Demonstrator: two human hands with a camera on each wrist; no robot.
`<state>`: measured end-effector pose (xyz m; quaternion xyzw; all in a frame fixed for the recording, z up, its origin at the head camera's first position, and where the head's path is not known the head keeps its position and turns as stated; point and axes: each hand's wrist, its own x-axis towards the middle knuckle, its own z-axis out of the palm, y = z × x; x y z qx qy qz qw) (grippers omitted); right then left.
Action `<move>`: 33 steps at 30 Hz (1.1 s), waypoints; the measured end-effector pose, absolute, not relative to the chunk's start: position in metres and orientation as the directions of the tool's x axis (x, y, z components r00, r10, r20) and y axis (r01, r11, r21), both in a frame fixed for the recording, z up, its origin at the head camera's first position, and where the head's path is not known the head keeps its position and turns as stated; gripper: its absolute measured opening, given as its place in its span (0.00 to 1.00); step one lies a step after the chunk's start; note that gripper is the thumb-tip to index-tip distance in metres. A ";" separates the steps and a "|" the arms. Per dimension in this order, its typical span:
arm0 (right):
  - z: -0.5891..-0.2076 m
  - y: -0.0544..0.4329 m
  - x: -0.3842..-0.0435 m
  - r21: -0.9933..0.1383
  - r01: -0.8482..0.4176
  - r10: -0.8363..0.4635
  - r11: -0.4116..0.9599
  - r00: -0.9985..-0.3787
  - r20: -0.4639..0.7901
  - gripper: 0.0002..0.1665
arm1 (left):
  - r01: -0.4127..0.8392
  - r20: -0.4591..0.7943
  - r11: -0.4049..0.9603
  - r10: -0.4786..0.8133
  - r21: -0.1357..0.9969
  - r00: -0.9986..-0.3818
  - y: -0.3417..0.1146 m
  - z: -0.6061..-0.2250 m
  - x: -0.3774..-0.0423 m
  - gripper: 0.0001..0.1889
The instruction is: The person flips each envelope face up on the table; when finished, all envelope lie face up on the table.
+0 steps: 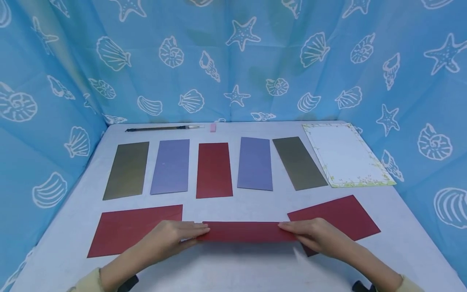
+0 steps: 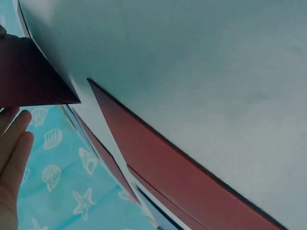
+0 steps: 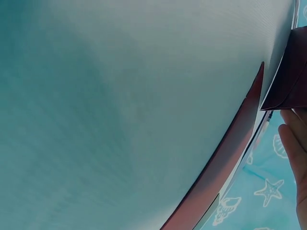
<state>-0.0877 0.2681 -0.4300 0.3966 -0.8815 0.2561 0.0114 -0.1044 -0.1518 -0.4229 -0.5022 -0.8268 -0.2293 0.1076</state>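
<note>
Both hands hold one red envelope (image 1: 248,232) level above the front of the table. My left hand (image 1: 175,237) pinches its left end between thumb and fingers, and my right hand (image 1: 313,233) pinches its right end. In the wrist views the envelope's dark underside shows a flap line. Beneath the left forearm lies a second red envelope (image 1: 127,231), partly covered. A third red envelope (image 1: 339,215) lies tilted under the right hand, partly hidden by it.
Across the middle lie an olive envelope (image 1: 127,170), a purple one (image 1: 170,166), a red one (image 1: 214,170), another purple one (image 1: 255,163) and another olive one (image 1: 300,163). Behind are a brush (image 1: 160,128) and pink eraser (image 1: 213,127). A bordered white sheet (image 1: 346,154) lies back right.
</note>
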 end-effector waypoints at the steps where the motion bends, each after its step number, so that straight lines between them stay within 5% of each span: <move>1: -0.430 0.268 -0.088 -0.451 -0.703 -0.689 0.550 -0.687 0.230 0.31 | 0.882 0.440 0.387 0.766 0.268 -0.469 -0.151 -0.422 -0.105 0.23; 7: -0.426 0.264 -0.089 -0.509 -0.690 -0.668 0.515 -0.695 0.267 0.29 | 0.825 0.456 0.440 0.689 0.354 -0.563 -0.148 -0.414 -0.105 0.20; 17: -0.415 0.265 -0.091 -0.619 -0.572 -0.615 0.538 -0.768 0.176 0.12 | 0.627 0.254 0.512 0.620 0.587 -0.743 -0.148 -0.395 -0.104 0.12; 24: -0.421 0.264 -0.093 -0.643 -0.575 -0.621 0.506 -0.760 0.191 0.11 | 0.594 0.206 0.519 0.622 0.615 -0.756 -0.147 -0.400 -0.107 0.10; 33: -0.406 0.252 -0.095 -0.578 -0.645 -0.493 0.501 -0.761 0.422 0.25 | 0.578 0.257 0.538 0.556 0.614 -0.791 -0.145 -0.401 -0.114 0.14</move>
